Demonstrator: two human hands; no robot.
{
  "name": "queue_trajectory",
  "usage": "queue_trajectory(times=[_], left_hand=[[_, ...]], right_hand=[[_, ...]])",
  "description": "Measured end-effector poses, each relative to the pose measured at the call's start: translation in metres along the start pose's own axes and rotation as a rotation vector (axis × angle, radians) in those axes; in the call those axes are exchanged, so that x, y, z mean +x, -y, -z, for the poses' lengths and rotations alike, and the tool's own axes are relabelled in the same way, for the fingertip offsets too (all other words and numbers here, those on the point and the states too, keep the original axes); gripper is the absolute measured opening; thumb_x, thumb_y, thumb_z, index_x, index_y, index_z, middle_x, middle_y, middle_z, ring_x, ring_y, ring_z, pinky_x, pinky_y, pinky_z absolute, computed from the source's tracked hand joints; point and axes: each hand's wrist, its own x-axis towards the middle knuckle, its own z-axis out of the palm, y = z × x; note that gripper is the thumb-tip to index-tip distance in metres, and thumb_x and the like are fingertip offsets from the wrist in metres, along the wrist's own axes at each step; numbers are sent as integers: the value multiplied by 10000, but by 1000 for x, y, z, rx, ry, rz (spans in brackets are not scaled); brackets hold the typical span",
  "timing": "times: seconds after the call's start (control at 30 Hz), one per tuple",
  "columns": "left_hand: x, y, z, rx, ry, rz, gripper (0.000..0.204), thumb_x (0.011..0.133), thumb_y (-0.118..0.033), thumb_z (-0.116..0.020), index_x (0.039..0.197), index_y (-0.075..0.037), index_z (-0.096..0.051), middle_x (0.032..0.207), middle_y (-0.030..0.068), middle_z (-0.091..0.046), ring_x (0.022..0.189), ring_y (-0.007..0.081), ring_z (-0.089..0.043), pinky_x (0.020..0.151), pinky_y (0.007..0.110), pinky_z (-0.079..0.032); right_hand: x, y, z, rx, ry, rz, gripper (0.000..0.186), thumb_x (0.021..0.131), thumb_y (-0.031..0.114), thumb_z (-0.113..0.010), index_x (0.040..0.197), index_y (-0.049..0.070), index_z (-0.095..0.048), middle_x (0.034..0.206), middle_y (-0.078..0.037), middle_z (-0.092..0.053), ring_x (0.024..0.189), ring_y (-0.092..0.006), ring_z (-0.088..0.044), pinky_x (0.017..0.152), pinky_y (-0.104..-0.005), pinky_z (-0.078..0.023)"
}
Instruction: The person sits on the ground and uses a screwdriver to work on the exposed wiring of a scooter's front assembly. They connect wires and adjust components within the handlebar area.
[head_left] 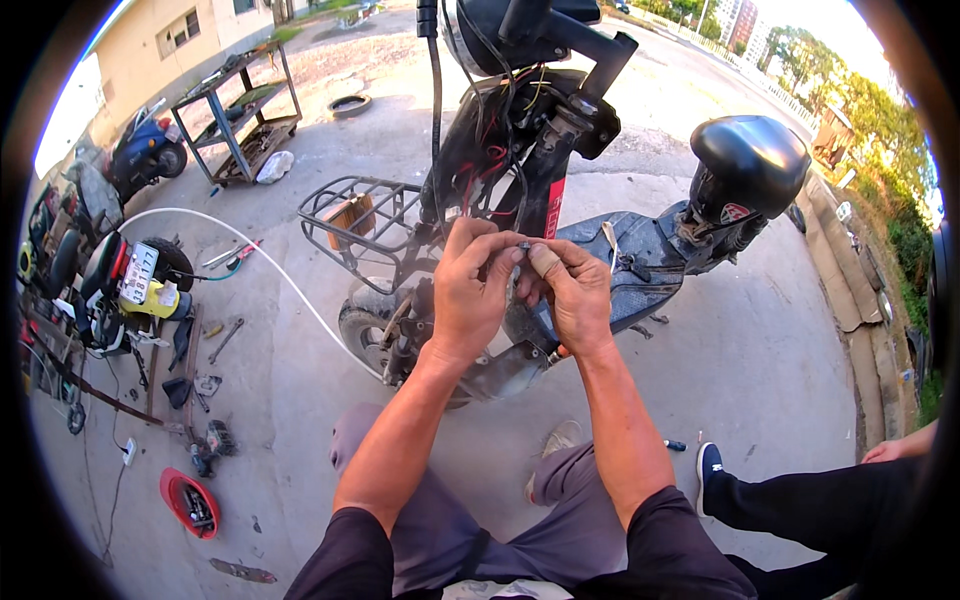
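Note:
My left hand [468,290] and my right hand [578,300] meet in front of a partly dismantled electric scooter. Thumbs and fingertips of both pinch a small dark piece [524,246], too small to name. Just beyond my fingers, red and black wires [487,170] hang loose from the scooter's opened front column. The wire-frame rack [365,212] sticks out to the left, above the front wheel [366,328]. To the right lie the dusty footboard [640,270] and the black seat [752,160]. My curled fingers hide part of the scooter's body.
A white hose [285,272] curves across the concrete on the left. Beyond it stand a metal cart [232,132], a tyre [350,105] and parked scooters [120,280]. A red bowl [172,500] and a wrench [227,340] lie lower left. Another person's leg [790,500] reaches in at right.

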Motion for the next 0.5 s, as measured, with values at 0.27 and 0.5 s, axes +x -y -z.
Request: queue_trajectory(times=[0.27, 0.5], left_hand=[[0, -2, 1, 48, 10, -21, 118, 975, -21, -795, 1091, -9, -808, 1063, 51, -625, 834, 121, -582, 684, 272, -488], [-1, 4, 4, 1, 21, -53, 161, 1004, -41, -774, 1159, -3, -749, 1037, 31, -653, 766, 81, -545, 656, 253, -452]], right_hand=[[0, -4, 0, 0, -41, 19, 206, 1103, 161, -696, 1107, -23, -789, 842, -58, -768, 687, -112, -702, 585, -242, -522], [0, -2, 3, -45, 3, 49, 190, 1100, 152, -695, 1115, -16, -782, 866, -72, -780, 684, -106, -692, 606, -243, -529]])
